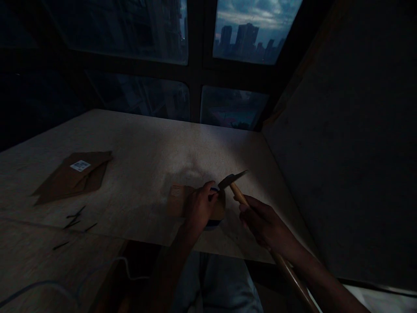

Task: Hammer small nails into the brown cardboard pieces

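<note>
My right hand (263, 221) is wrapped round the wooden handle of a hammer (239, 193). Its dark metal head is raised just right of my left fingertips. My left hand (199, 204) is closed in a pinch over a small wooden board (177, 201); whatever is between its thumb and finger is too dark and small to make out. The board lies flat on the table, its right part across a round object with a blue edge (213, 223), mostly hidden by the board and my hand.
Several thin dark pieces like nails (74, 217) lie scattered on the table (140, 174) at left. Behind them are flat brown cardboard pieces (86, 174) with a white label. A pale cable (124, 261) runs at lower left. A wall (342, 152) borders the right, windows the back.
</note>
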`<state>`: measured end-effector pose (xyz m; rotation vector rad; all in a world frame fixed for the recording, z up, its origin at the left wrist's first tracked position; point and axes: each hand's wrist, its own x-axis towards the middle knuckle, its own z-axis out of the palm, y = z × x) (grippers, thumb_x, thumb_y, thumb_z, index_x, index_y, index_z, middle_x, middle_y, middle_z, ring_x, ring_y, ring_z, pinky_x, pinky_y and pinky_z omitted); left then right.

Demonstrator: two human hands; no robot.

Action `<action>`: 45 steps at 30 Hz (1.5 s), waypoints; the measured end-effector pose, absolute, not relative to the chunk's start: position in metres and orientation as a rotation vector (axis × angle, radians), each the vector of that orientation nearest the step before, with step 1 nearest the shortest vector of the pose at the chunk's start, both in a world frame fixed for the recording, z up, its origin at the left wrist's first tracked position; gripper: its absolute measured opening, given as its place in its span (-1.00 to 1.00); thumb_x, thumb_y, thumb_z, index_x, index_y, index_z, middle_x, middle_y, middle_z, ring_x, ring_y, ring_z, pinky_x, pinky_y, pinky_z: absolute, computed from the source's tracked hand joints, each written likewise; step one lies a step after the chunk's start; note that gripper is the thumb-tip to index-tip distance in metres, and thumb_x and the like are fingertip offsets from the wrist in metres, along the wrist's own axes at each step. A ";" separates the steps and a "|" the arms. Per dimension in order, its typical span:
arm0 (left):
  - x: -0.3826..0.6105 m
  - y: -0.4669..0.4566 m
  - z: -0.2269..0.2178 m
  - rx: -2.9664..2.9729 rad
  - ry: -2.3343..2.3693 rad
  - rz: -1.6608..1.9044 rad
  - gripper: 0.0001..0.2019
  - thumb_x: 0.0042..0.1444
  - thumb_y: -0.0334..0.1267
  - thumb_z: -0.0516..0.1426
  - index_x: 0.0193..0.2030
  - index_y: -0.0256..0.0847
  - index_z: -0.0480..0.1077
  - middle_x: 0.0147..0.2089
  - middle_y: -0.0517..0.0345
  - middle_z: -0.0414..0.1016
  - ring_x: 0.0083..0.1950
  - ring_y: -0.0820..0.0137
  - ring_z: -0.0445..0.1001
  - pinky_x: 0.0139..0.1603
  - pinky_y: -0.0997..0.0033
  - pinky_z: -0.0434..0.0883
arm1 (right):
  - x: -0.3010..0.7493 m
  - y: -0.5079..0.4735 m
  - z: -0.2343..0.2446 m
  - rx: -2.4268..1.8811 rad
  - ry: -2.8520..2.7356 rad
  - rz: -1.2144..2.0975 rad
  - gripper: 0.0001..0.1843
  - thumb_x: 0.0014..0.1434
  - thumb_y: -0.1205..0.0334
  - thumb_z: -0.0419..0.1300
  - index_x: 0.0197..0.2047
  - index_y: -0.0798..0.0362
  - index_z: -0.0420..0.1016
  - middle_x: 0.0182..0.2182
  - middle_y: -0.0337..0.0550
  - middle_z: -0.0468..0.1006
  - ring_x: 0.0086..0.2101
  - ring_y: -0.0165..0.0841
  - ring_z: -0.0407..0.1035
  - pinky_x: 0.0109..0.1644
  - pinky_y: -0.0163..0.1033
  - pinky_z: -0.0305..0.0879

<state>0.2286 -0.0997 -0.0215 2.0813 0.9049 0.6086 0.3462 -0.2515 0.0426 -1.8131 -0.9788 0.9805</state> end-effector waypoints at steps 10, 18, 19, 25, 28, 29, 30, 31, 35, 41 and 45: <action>0.229 -0.099 -0.023 1.959 0.918 0.664 -0.68 0.20 -0.36 0.23 0.09 -0.09 0.45 -0.14 0.14 0.69 -0.06 0.28 0.65 -0.01 0.28 0.50 | 0.342 -0.241 0.021 -1.824 -0.878 0.700 -0.56 0.29 -0.06 0.08 0.06 0.09 0.44 -0.42 -0.25 0.46 -0.65 -0.50 0.17 -0.68 -0.38 0.06; 0.228 -0.098 -0.022 1.918 0.870 0.679 -0.70 0.21 -0.37 0.19 0.09 -0.11 0.44 -0.16 0.14 0.68 -0.10 0.30 0.65 -0.05 0.32 0.51 | 0.335 -0.226 0.000 -1.793 -0.854 0.593 -0.55 0.24 -0.01 0.15 0.11 0.04 0.43 -0.35 -0.23 0.52 -0.48 -0.35 0.39 -0.44 -0.28 0.32; 0.228 -0.097 -0.022 1.915 0.868 0.683 -0.70 0.21 -0.37 0.19 0.08 -0.11 0.44 -0.16 0.14 0.68 -0.10 0.30 0.65 -0.05 0.32 0.51 | 0.336 -0.222 -0.004 -1.790 -0.889 0.526 -0.57 0.23 0.02 0.16 0.09 0.05 0.44 -0.31 -0.19 0.55 -0.36 -0.30 0.44 -0.28 -0.24 0.37; 0.227 -0.095 -0.024 1.949 0.817 0.737 -0.71 0.20 -0.35 0.17 0.06 -0.12 0.45 -0.15 0.11 0.68 -0.10 0.31 0.64 -0.02 0.29 0.52 | 0.341 -0.200 -0.027 -1.811 -0.840 0.498 -0.63 0.19 0.04 0.17 -0.03 0.10 0.46 -0.29 -0.11 0.58 -0.29 -0.22 0.43 -0.21 -0.19 0.31; 0.225 -0.095 -0.024 1.953 0.789 0.732 -0.71 0.19 -0.35 0.16 0.06 -0.12 0.46 -0.15 0.12 0.67 -0.12 0.33 0.64 -0.04 0.31 0.53 | 0.340 -0.198 -0.031 -1.790 -0.812 0.519 -0.64 0.17 0.08 0.15 -0.04 0.12 0.45 -0.30 -0.11 0.56 -0.30 -0.23 0.42 -0.23 -0.21 0.30; 0.225 -0.095 -0.023 1.943 0.795 0.732 -0.71 0.18 -0.35 0.15 0.05 -0.12 0.46 -0.14 0.12 0.67 -0.13 0.34 0.64 -0.05 0.33 0.53 | 0.340 -0.197 -0.031 -1.781 -0.804 0.525 -0.65 0.16 0.10 0.16 -0.04 0.11 0.45 -0.32 -0.13 0.55 -0.31 -0.24 0.41 -0.24 -0.22 0.30; 0.225 -0.095 -0.022 1.932 0.803 0.729 -0.70 0.18 -0.36 0.14 0.05 -0.12 0.46 -0.13 0.11 0.67 -0.14 0.35 0.64 -0.07 0.35 0.54 | 0.339 -0.197 -0.030 -1.774 -0.795 0.528 -0.66 0.14 0.11 0.16 -0.06 0.11 0.45 -0.34 -0.15 0.54 -0.32 -0.25 0.40 -0.25 -0.22 0.29; 0.224 -0.095 -0.022 1.922 0.811 0.724 -0.69 0.17 -0.38 0.14 0.05 -0.13 0.46 -0.11 0.11 0.67 -0.15 0.36 0.63 -0.08 0.36 0.54 | 0.339 -0.196 -0.028 -1.767 -0.785 0.530 -0.67 0.13 0.13 0.16 -0.07 0.10 0.45 -0.36 -0.17 0.52 -0.34 -0.26 0.38 -0.26 -0.23 0.29; 0.223 -0.090 -0.019 1.898 0.828 0.689 -0.64 0.12 -0.45 0.12 0.07 -0.16 0.44 -0.10 0.08 0.67 -0.12 0.35 0.63 -0.09 0.37 0.53 | 0.339 -0.193 -0.023 -1.747 -0.746 0.533 -0.73 0.10 0.15 0.16 -0.15 0.08 0.44 -0.42 -0.22 0.47 -0.39 -0.31 0.33 -0.30 -0.25 0.26; 0.221 -0.086 -0.012 1.922 0.775 0.622 -0.70 0.14 -0.43 0.13 0.02 -0.19 0.48 -0.05 0.03 0.66 -0.06 0.32 0.63 0.01 0.30 0.53 | 0.343 -0.190 -0.023 -1.705 -0.651 0.629 -0.74 0.09 0.09 0.16 -0.21 0.08 0.39 -0.48 -0.30 0.39 -0.59 -0.43 0.24 -0.58 -0.32 0.17; 0.222 -0.088 -0.001 2.119 0.797 0.612 -0.79 0.19 -0.34 0.17 -0.05 -0.15 0.55 -0.08 0.05 0.66 -0.06 0.27 0.62 0.03 0.23 0.53 | 0.345 -0.191 -0.022 -1.664 -0.583 0.734 -0.62 0.10 0.04 0.16 -0.08 0.10 0.37 -0.58 -0.41 0.32 -0.76 -0.51 0.08 -0.76 -0.35 0.03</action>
